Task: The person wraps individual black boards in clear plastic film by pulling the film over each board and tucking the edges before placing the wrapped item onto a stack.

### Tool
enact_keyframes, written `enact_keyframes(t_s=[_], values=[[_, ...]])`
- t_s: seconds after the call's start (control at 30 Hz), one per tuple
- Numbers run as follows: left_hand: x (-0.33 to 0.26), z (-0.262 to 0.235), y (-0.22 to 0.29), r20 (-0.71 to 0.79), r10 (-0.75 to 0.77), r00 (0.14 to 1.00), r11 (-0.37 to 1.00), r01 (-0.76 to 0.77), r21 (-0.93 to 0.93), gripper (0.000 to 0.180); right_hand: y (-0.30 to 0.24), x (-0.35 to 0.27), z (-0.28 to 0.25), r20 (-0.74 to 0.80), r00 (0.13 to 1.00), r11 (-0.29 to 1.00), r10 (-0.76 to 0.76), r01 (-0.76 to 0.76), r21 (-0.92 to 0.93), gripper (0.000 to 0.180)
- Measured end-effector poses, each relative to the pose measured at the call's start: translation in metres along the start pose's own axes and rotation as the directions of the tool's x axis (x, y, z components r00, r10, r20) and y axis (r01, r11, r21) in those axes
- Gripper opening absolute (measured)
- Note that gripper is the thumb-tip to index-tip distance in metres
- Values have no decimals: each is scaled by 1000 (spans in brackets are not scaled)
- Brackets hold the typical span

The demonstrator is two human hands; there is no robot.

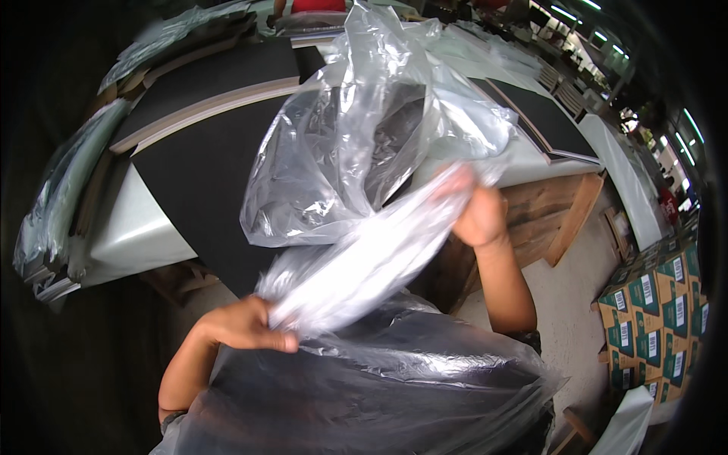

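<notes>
Surroundings: worktable [144,227] carrying large black sheets [205,174]; stacked cardboard boxes [656,311] at right; bagged goods [57,205] at far left. A second plastic-wrapped dark item [364,394] fills the lower view, hiding the person's lap.

Item: clear plastic bag [364,152], held above the table edge, billowing upward; its gathered, twisted part [371,258] runs diagonally from lower left to upper right.

Left hand [246,326]: fist closed on the twist's lower end.

Right hand [478,216]: fingers closed on the upper end.
</notes>
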State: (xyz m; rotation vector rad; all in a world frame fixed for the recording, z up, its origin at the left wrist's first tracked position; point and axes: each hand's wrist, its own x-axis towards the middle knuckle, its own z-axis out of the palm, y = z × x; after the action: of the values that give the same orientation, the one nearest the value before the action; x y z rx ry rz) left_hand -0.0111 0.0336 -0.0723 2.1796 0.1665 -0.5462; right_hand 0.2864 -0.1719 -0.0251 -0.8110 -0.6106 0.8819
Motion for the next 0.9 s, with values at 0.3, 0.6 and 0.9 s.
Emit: enact_keyframes(t_s=[0.3, 0.6, 0.9], values=[[-12, -19, -49, -604, -37, 796, 592, -469, -655, 37, 8, -35, -60, 340, 895, 792, 290, -25, -610, 22], [-58, -24, -57, -833, 313, 456, 343, -872, -348, 61, 30, -43, -44, 554, 525, 647, 646, 10, -763, 26], [-27, 7, -81, -756, -31, 654, 703, -523, -481, 57, 32, -30, -87, 326, 945, 961, 6, -96, 260, 18]])
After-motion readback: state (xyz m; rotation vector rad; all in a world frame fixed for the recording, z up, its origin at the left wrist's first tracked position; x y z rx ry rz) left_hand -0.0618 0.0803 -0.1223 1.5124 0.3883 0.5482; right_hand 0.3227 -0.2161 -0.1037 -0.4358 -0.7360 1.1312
